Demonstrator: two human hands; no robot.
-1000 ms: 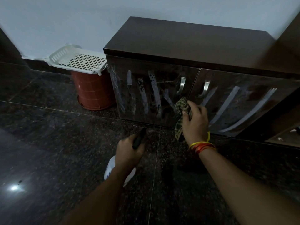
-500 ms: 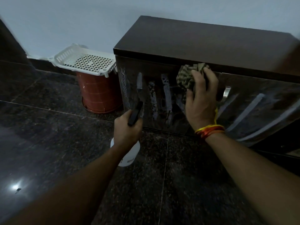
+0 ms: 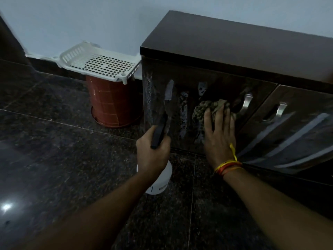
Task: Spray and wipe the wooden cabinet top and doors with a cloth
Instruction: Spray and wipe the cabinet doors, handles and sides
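A dark wooden cabinet stands against the wall, with two glossy doors and metal handles. White streaks of spray run down the left door and the right door. My right hand presses a crumpled checked cloth flat against the left door, just left of its handle. My left hand grips the black head of a white spray bottle, held low in front of the cabinet's left corner.
A brown bin topped by a white perforated plastic tray stands on the floor left of the cabinet. Dark polished stone floor spreads in front. A pale wall runs behind.
My right hand has brought the cloth down from the top edge of the door to its middle. The view has shifted left and closer. My left hand still holds the bottle.
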